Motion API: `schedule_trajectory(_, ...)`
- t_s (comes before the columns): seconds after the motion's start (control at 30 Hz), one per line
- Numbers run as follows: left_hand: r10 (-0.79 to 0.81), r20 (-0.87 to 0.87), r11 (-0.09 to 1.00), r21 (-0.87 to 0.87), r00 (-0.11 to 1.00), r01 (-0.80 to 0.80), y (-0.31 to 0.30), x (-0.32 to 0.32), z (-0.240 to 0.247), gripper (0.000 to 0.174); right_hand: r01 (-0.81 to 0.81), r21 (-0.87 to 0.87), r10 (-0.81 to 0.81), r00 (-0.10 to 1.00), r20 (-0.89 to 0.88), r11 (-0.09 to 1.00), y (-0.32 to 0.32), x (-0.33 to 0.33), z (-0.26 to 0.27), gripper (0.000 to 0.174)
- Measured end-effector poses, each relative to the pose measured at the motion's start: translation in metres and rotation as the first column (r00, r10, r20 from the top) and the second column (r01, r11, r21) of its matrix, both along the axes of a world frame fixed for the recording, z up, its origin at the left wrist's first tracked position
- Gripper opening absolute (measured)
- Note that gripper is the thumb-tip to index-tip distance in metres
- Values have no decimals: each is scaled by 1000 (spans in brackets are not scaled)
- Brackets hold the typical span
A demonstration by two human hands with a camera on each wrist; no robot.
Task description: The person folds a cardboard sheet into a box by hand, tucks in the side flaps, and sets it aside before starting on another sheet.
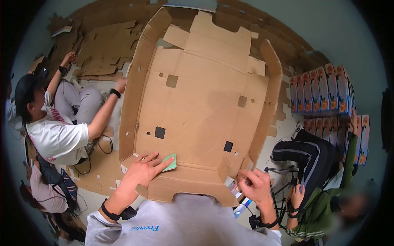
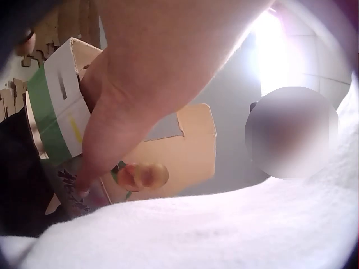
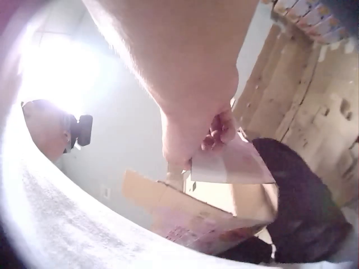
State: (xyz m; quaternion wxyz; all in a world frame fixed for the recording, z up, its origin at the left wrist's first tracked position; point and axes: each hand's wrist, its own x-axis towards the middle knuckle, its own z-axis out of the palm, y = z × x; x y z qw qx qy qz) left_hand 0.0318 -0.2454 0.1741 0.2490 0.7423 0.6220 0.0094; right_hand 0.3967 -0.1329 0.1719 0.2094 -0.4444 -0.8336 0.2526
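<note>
A large open cardboard box (image 1: pixel 201 102) lies in front of the body. At its near left corner, my left hand (image 1: pixel 143 172) rests with fingers spread, beside and touching a small green piece (image 1: pixel 169 162). The left wrist view has this hand (image 2: pixel 115 112) against the box's green-and-white outer side (image 2: pixel 53 112). Close to the near right corner, outside the wall, my right hand (image 1: pixel 254 184) has curled fingers with nothing visible in them. Under the right hand (image 3: pixel 196 129) in the right wrist view is a printed flap (image 3: pixel 230 165); contact is unclear.
A person in a white shirt (image 1: pixel 61 135) sits at the left, one hand near the box's left wall. Stacked printed boxes (image 1: pixel 320 92) and a person in a green jacket (image 1: pixel 316 213) are at the right, with a black tripod (image 1: pixel 291 180) nearby. Flattened cardboard (image 1: pixel 106 47) lies behind.
</note>
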Motion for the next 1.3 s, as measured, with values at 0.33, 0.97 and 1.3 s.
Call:
schedule_trajectory(0.33, -54, -55, 997, 49, 997, 56, 13, 9, 0, 69, -296, 145, 258, 937, 236, 944, 48, -21, 31, 38)
schedule_trajectory(0.97, -242, -266, 927, 221, 933, 303, 7, -1, -27, 65, -458, 80, 439, 881, 178, 885, 48, -97, -19, 17)
schedule_trajectory(1.3, 334, -62, 484, 867, 941, -114, -10, -101, -69, 70, -387, 310, 397, 917, 33, 868, 43, -71, -49, 48)
